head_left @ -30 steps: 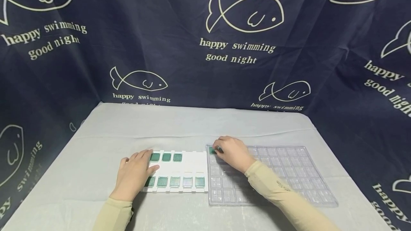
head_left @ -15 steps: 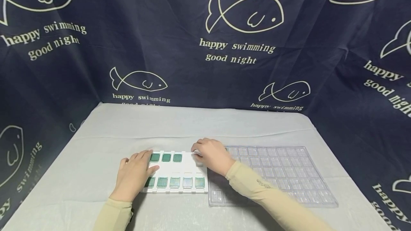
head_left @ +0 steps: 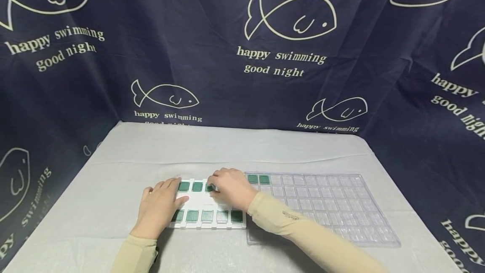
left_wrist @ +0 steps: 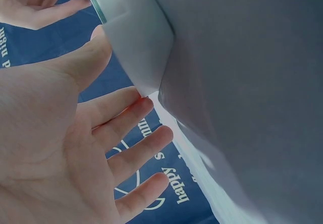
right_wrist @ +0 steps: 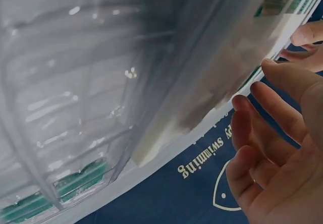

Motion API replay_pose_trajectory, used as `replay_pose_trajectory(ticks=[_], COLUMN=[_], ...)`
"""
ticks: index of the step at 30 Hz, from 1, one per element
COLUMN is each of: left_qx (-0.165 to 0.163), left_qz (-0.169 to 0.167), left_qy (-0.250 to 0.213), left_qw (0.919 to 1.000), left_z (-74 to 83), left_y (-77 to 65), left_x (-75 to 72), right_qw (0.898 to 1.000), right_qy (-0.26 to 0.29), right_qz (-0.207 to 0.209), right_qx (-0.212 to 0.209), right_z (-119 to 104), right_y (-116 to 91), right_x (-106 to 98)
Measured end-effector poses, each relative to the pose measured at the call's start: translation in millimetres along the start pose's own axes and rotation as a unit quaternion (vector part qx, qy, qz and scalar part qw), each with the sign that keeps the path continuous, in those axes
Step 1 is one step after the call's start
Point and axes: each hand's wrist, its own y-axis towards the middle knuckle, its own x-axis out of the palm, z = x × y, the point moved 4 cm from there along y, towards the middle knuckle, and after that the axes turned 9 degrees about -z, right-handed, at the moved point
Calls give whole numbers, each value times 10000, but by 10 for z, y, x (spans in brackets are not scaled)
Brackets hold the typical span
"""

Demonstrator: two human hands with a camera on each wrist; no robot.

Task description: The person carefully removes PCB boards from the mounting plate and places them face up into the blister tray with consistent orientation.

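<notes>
A white holder point(head_left: 197, 198) carries several small square green circuit boards in two rows. My left hand point(head_left: 159, 207) rests on its left end, thumb on top; in the left wrist view its fingers are fairly straight. My right hand point(head_left: 233, 188) reaches over the upper row, thumb and fingertips pinching the rightmost circuit board point(head_left: 209, 188) there, which they partly cover. The right wrist view shows the thumb and forefinger close together at the holder's edge. To the right lies a clear plastic tray point(head_left: 322, 174); two circuit boards point(head_left: 258, 179) sit side by side in its top-left compartments.
A pale cloth covers the table point(head_left: 212, 146). Behind and at the sides hangs a dark blue curtain point(head_left: 219, 45) printed with fish and words. The clear tray's left edge adjoins the white holder, and my right forearm point(head_left: 303, 226) crosses over the tray.
My right hand has moved left from the clear tray's top-left corner to the holder's upper row, uncovering two circuit boards in the tray. The left hand stays put.
</notes>
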Motion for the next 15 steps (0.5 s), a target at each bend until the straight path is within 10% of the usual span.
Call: replay_pose_trajectory(ticks=[15], left_qx=[-32], left_qz=[-97], left_qy=[7], left_qw=[9999], left_z=[29], left_y=[-15], left_x=[-8], right_qw=[9993], right_qy=[-269], right_qz=[43], right_qx=[243], right_z=[-66], right_y=[40], right_x=[-1])
